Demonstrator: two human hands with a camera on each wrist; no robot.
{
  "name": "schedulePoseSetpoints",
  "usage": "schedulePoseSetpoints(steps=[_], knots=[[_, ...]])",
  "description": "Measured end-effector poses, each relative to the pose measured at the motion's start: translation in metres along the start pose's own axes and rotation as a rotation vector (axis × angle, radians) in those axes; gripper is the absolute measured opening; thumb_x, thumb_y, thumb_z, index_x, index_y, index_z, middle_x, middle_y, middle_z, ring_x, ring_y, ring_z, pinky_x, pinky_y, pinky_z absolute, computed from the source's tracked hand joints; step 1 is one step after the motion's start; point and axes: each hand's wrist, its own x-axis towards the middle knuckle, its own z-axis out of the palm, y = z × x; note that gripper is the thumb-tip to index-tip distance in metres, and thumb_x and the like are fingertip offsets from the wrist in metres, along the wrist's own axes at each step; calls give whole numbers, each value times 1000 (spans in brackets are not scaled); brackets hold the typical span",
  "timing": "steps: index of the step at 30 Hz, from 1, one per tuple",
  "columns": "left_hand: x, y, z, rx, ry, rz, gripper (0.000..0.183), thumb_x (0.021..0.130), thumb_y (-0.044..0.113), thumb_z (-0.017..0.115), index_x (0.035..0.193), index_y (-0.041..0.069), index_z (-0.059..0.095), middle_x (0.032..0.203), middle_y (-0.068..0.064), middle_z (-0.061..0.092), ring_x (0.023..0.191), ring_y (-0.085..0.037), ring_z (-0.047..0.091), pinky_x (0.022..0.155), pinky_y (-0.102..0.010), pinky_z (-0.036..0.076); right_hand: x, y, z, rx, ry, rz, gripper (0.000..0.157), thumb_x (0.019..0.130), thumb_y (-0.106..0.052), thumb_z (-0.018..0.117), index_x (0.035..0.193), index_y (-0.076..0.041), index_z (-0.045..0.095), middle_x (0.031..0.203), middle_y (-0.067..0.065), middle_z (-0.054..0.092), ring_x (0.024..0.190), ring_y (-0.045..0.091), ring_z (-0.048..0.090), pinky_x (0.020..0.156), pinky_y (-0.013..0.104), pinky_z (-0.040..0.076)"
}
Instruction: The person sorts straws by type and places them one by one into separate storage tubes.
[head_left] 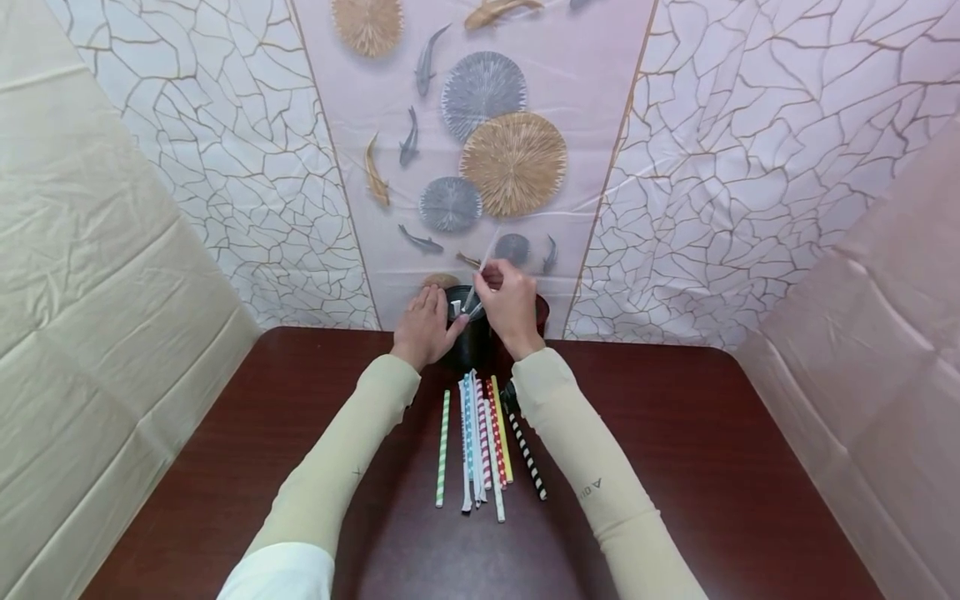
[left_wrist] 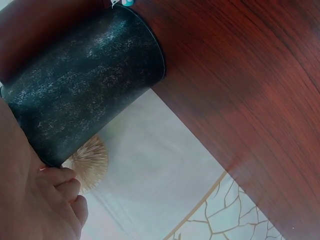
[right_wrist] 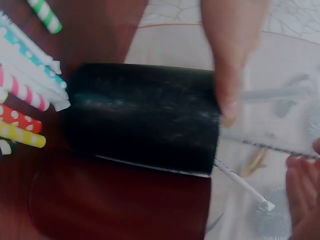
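Observation:
My left hand (head_left: 423, 325) holds the rim of a black cylindrical container (left_wrist: 95, 80) from the left, its thumb (right_wrist: 228, 107) at the near edge. Over the container's mouth, my right hand (head_left: 512, 307) pinches a thin straw in a whitish wrapper (right_wrist: 270, 142), which slants up from the opening. Other wrapped straws, such as a white one (right_wrist: 245, 187), stick out of the same container. Close against the black container stands a dark red cylindrical container (right_wrist: 125, 200), partly hidden behind my right hand in the head view.
In front of the containers, several straws lie lengthwise on the dark red wooden table (head_left: 645, 467): a green striped straw (head_left: 442, 450) at left, blue, pink, red and yellow ones bunched together, a black striped straw (head_left: 528, 458) at right. A patterned cloth (head_left: 480, 167) hangs behind.

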Motion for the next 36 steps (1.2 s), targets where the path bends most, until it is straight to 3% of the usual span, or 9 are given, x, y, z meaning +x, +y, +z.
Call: schedulePoseSetpoints(steps=[6, 16, 27, 36], knots=[[2, 5, -1, 6, 0, 4, 85, 112, 62, 17, 167, -3, 16, 177, -21, 17, 166, -32, 15, 136, -41, 17, 0, -1, -12, 1, -26, 29, 34, 94, -20, 82, 116, 5, 74, 111, 20, 79, 102, 30, 80, 91, 42, 64], [1, 4, -6, -10, -3, -2, 86, 111, 63, 16, 167, -3, 17, 177, -21, 16, 166, -32, 15, 136, -41, 17, 19, -22, -51, -93, -49, -39, 31, 94, -19, 81, 113, 5, 75, 108, 21, 80, 99, 32, 80, 90, 41, 65], [-1, 0, -3, -33, 7, -4, 87, 112, 63, 17, 167, -4, 18, 176, -22, 17, 166, -33, 16, 136, -43, 17, 20, -55, -82, -213, -242, -11, 28, 96, -21, 79, 112, 2, 75, 108, 19, 80, 97, 30, 80, 88, 42, 65], [0, -2, 1, -58, 13, -5, 86, 112, 62, 19, 167, -4, 18, 176, -22, 18, 166, -33, 16, 136, -43, 17, 6, -72, -92, -299, -483, 33, 30, 96, -22, 77, 112, 3, 75, 104, 18, 81, 96, 27, 81, 86, 40, 65]])
